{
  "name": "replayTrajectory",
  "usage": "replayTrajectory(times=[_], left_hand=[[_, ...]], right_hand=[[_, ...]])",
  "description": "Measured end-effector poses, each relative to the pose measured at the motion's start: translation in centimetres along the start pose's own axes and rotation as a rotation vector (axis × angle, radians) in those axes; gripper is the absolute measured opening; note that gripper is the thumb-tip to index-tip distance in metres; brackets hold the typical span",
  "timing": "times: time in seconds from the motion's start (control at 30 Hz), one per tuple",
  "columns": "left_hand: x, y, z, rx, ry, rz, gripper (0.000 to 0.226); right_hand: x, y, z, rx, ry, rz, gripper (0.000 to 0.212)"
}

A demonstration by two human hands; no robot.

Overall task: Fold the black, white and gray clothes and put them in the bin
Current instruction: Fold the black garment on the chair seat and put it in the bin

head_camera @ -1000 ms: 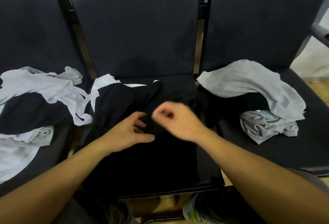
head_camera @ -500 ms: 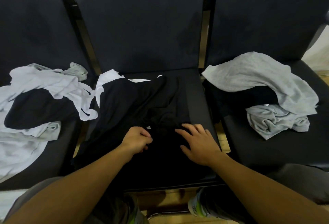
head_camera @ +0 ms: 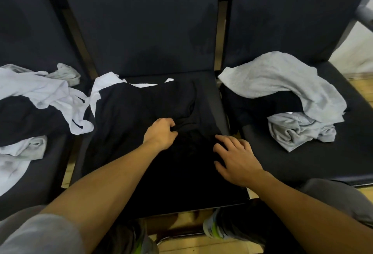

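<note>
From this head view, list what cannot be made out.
- Bin: not in the frame at all.
- Black cotton garment on the middle seat: its outline merges with the dark seat.
- Left hand fingertips: curled into the cloth.
- White cloth pile: cut off by the left edge.
- Dark garment under the gray shirt: mostly covered.

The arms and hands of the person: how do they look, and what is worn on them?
Both forearms are bare from the elbow down. The left hand and the right hand wear no gloves; no ring, watch or bracelet shows. A gray short sleeve covers the left upper arm at the frame's lower left corner. The right arm's sleeve is out of view.
</note>
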State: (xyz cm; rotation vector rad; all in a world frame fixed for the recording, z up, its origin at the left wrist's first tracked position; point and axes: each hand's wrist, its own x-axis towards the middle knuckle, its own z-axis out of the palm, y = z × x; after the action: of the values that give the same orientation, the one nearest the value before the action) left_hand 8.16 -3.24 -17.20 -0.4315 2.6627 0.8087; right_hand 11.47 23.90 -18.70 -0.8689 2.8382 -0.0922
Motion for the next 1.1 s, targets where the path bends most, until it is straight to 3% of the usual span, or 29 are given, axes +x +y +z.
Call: replayTrajectory(times=[0.07,0.2,0.3,0.37,0.47,0.57,0.67,0.73,0.8,0.87,0.97,1.03,1.1], left_hand=[[0.4,0.3,-0.4,-0.093,0.027,0.007,0.007],[1.3,1.2,-3.7,-0.572,0.071,-0.066,0.025],[1.7,0.2,-7.6,-0.759,0.041,-0.185,0.015],[2.0,-2.4,-9.0,-0.634,0.104,-0.233,0.024],[1.2,-6.5,-8.8,-0.169,0.1,-0.223,0.05],[-1.9,-8.1,-7.9,0.18,0.068,-0.01,0.042],[-5.6,-9.1,-7.4,0.494,-0.269,0.227,0.035],[-7.7,-9.6,-7.4,0.633,-0.534,0.254,0.057],[-8.9,-10.3,-7.0,0.729,-0.634,0.266,0.081],[-9.8,-10.3,-6.6,0.808,-0.601,0.312,0.082],[-9.7,-8.5,-5.5,0.852,-0.391,0.392,0.06],[-9.2,-6.3,-4.1,0.735,-0.23,0.429,0.056],[-8.6,-3.6,-2.0,0.506,-0.162,0.358,0.068]], right_hand=[[0.0,0.5,0.1,-0.011,0.053,-0.01,0.028],[0.6,-0.4,-1.2,0.081,0.224,-0.171,0.019],[1.0,-2.5,-2.3,0.166,0.21,-0.435,0.017],[0.8,-3.6,-2.2,0.17,0.112,-0.556,0.021],[0.3,-4.0,-1.7,0.191,0.015,-0.569,0.036],[0.5,-3.4,-1.3,0.175,-0.05,-0.465,0.053],[0.6,-1.9,-0.7,0.102,-0.132,-0.368,0.065],[0.6,-0.8,-0.8,0.095,-0.107,-0.338,0.067],[0.3,0.3,-1.0,0.135,-0.114,-0.283,0.071],[-0.1,0.9,-1.3,0.119,-0.12,-0.234,0.076],[-0.1,0.5,-1.5,0.005,-0.117,-0.201,0.077],[0.4,-0.5,-1.6,-0.035,-0.067,-0.178,0.071],[1.2,-1.9,-1.5,-0.044,-0.006,-0.151,0.059]])
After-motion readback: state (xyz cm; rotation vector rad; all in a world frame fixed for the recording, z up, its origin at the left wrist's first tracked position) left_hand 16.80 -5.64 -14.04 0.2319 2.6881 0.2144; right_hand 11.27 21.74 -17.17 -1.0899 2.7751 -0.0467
